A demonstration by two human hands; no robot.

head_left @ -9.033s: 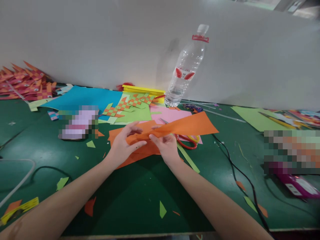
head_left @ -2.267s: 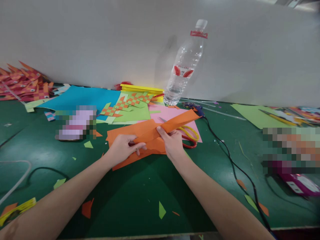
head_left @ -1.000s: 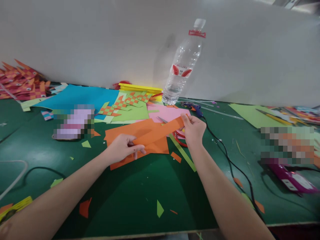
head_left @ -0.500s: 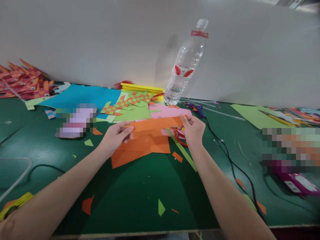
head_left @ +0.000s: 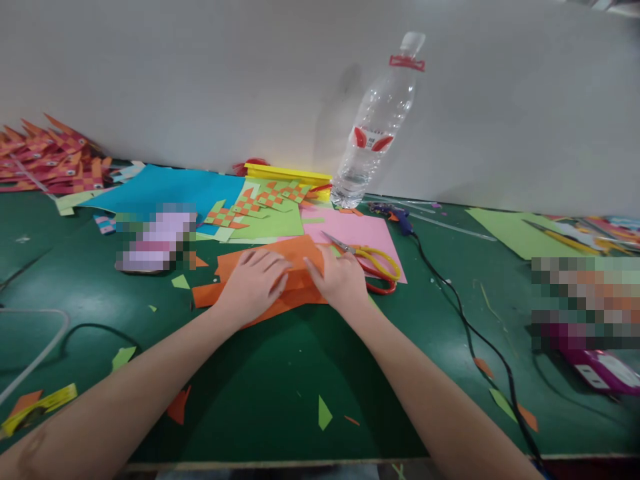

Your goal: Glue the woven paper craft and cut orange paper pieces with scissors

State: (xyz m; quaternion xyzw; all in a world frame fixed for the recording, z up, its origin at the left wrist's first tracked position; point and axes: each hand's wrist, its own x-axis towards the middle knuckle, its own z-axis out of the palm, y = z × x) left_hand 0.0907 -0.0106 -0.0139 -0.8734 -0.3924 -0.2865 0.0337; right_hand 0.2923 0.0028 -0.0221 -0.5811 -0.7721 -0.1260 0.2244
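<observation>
The near edge of the green tabletop (head_left: 280, 400) lies closest, with bare room behind it broken only by small scraps: a light green sliver (head_left: 325, 413) and an orange offcut (head_left: 177, 405), both well short of the orange paper (head_left: 280, 270). That folded orange paper lies flat on the tabletop, past the open green stretch. The left hand (head_left: 255, 283) presses down on it with fingers spread and flat, gripping nothing. The right hand (head_left: 340, 280) lies just beside it on the paper's right end, palm down and fingers extended, likewise pressing rather than grasping.

Right of the orange paper, touching its far corner, the scissors (head_left: 373, 263) with yellow and red handles rest on a pink sheet (head_left: 360, 230). A black cable (head_left: 465, 320) runs along the tabletop further right of the orange paper. Behind the orange paper lie a light green sheet (head_left: 273, 223) carrying woven orange-and-green pieces (head_left: 270, 197), and a blue sheet (head_left: 170, 190) to the left. Farthest back, beyond the pink sheet, a clear plastic bottle (head_left: 375, 127) stands against the white wall (head_left: 200, 80); its label shows red shapes, the writing too small to read.
</observation>
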